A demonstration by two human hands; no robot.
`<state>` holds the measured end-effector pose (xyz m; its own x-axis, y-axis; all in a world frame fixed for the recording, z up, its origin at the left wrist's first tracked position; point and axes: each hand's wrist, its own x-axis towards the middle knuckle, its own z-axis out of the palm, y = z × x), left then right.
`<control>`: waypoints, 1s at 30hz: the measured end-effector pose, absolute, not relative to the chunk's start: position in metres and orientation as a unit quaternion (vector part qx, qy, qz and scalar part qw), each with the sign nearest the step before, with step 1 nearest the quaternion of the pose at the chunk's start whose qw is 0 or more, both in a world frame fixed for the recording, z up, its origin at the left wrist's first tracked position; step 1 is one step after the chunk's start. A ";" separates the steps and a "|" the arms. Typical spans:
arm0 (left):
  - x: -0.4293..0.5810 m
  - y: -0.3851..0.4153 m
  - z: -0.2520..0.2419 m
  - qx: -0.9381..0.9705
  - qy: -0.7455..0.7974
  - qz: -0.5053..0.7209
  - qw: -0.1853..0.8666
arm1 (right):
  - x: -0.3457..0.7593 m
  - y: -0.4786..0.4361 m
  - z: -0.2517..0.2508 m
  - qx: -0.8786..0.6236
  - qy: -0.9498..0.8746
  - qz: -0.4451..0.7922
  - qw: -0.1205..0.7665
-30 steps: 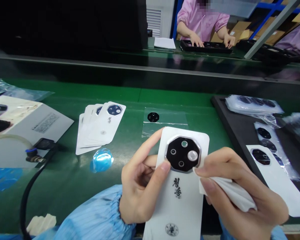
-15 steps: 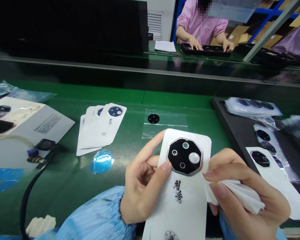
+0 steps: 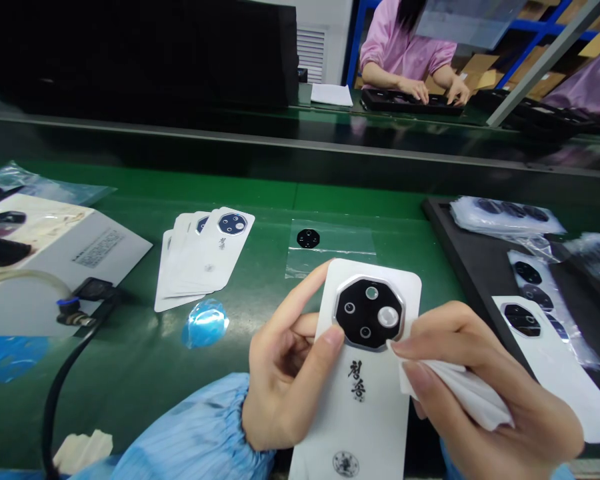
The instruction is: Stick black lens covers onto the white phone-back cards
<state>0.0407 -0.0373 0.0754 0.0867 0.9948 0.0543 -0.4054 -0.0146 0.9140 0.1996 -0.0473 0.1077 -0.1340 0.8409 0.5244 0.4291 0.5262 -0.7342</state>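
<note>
Firmly, the left hand (image 3: pixel 293 380) grips a white card (image 3: pixel 363 420), its thumb pressed on the face and its index finger curled along the edge beside an octagonal black lens plate (image 3: pixel 369 313). That plate has a silver rim and 4 round openings. The right hand (image 3: pixel 495 380) pinches a folded white wipe (image 3: pixel 460 397) between thumb and fingers, with the wipe's corner touching the card just below the plate. The card stands tilted at lower centre, above the green bench (image 3: pixel 130 393), and its bottom end runs out of the frame. Just above it lies a clear bag (image 3: pixel 330 250) under a small black lens (image 3: pixel 309 238). Further left are a fanned stack of cards (image 3: pixel 190 260) and a blue film scrap (image 3: pixel 205 324). On the right, a black tray (image 3: pixel 460 247) holds bagged lenses. At upper right, a co-worker (image 3: pixel 407 57) works at a far tray (image 3: pixel 410 101).
</note>
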 end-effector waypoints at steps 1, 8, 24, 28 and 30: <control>0.041 -0.037 0.075 0.432 0.355 0.580 0.593 | 0.199 -0.047 0.109 -0.443 -0.734 0.187 0.480; 0.039 -0.037 0.071 0.518 0.375 0.588 0.495 | 0.195 -0.046 0.103 -0.438 -0.789 0.100 0.419; 0.044 -0.035 0.066 0.490 0.399 0.595 0.497 | 0.203 -0.043 0.090 -0.426 -0.797 0.149 0.403; 0.042 -0.035 0.073 0.415 0.400 0.570 0.585 | 0.204 -0.043 0.099 -0.444 -0.723 0.259 0.462; 0.041 -0.035 0.076 0.384 0.394 0.562 0.618 | 0.205 -0.043 0.102 -0.429 -0.688 0.316 0.493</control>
<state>0.0406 -0.0346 0.0764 0.0586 0.9968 -0.0546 -0.3920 0.0733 0.9170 0.2046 -0.0434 0.1020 -0.1457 0.9014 0.4077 0.2791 0.4328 -0.8572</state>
